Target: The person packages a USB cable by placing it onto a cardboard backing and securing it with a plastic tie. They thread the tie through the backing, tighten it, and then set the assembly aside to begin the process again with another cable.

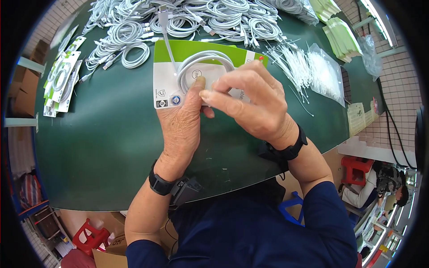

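My left hand (183, 114) grips a green and white packaging card (164, 73) from below, its thumb pressing on the front. A coiled grey-white USB cable (183, 67) lies against the card, and its plug end (163, 18) sticks up past the top edge. Over the card's right half is my right hand (257, 100), thumb and forefinger pinched together close to the left thumb. What that pinch holds, if anything, is too small to make out. The right part of the coil is hidden behind the right hand.
Many coiled cables (219, 18) are heaped along the far side of the green table (111, 156). Carded cables (62, 82) lie stacked at left. White cable ties (290, 67) and a clear bag of them (326, 76) lie at right, near stacked green cards (342, 40).
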`<state>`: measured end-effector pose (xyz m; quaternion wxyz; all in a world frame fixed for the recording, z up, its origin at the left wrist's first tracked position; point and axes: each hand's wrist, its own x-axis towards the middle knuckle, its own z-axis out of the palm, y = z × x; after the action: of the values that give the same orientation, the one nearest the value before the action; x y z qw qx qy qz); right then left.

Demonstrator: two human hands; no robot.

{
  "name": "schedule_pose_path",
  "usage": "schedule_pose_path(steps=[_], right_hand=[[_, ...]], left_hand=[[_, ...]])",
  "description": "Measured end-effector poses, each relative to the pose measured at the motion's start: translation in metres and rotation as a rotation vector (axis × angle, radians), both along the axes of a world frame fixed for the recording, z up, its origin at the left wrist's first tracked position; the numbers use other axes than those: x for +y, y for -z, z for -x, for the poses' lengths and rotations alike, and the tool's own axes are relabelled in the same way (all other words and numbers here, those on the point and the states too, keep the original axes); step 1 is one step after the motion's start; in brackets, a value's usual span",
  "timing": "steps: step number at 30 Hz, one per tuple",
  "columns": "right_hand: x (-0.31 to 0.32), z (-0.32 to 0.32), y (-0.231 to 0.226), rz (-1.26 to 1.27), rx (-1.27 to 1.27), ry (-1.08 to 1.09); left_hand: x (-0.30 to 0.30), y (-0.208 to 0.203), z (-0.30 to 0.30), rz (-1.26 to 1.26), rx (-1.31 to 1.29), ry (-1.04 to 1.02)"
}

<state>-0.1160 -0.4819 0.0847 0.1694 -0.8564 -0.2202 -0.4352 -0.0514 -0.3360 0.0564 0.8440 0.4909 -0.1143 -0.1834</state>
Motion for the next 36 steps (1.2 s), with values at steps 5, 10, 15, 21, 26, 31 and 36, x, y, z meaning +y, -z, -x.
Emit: schedule_pose_path(steps=[5, 10, 15, 21, 26, 31, 36], right_hand=[[0.004, 0.008, 0.003, 0.003, -0.011, -0.044], [0.002, 0.012, 0.001, -0.034, -0.017, -0.027], [0.002, 0.012, 0.004, -0.063, 0.013, -0.030], [0.004, 0.011, 0.002, -0.029, 0.005, -0.004], [0.003, 0.009, 0.003, -0.036, 0.004, -0.007], [0.002, 0.007, 0.004, -0.050, 0.002, -0.015], [0.002, 0.005, 0.007, -0.059, 0.001, -0.028]], left_hand=[[0.003, -0.006, -0.002, 0.012, -0.051, -0.041], [0.004, -0.013, -0.003, 0.003, -0.042, -0.047], [0.004, -0.012, -0.004, 0.009, -0.037, -0.079], [0.004, -0.010, -0.005, 0.036, -0.049, -0.085], [0.004, -0.010, -0.005, 0.023, -0.047, -0.075], [0.004, -0.011, -0.005, 0.034, -0.046, -0.068], [0.004, -0.010, -0.006, 0.016, -0.055, -0.071]])
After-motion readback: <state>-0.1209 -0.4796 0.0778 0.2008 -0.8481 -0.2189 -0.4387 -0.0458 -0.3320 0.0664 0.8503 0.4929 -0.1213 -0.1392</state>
